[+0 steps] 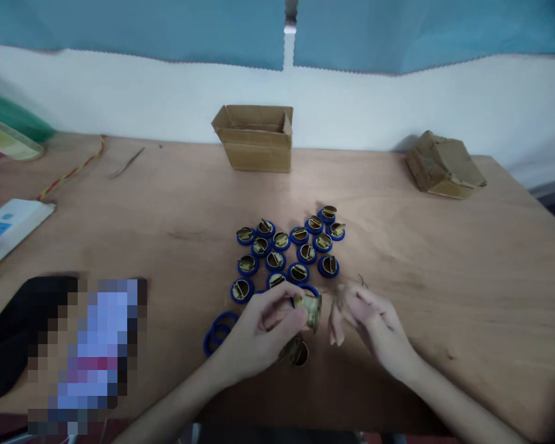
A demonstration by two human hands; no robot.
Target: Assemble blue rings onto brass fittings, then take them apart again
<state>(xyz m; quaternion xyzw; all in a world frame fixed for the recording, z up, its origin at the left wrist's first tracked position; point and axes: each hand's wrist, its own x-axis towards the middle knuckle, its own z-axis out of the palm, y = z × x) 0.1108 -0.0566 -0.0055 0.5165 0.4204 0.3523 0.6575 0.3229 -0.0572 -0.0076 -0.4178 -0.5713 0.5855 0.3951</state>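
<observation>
My left hand (271, 327) is closed around a brass-coloured round metal fitting (311, 311), its open end tilted to the right. Just right of it, apart from the fitting, my right hand (367, 317) has its fingers bent and pinched together; whatever they may hold is too small to make out. Beneath my left hand lie loose brass-coloured fittings (299, 354), partly hidden. Beyond both hands stand several like fittings seated in blue rings (298, 272), with flaps tilted at different angles. Bare blue rings (225, 319) overlap beside my left wrist.
An open cardboard box (259, 151) stands by the wall, with a crumpled cardboard box (446, 166) at the back right. On the left lie a white power strip (23, 222), tweezers (128, 163), a black pouch (23, 333) and a pixelated phone-like object (97, 345).
</observation>
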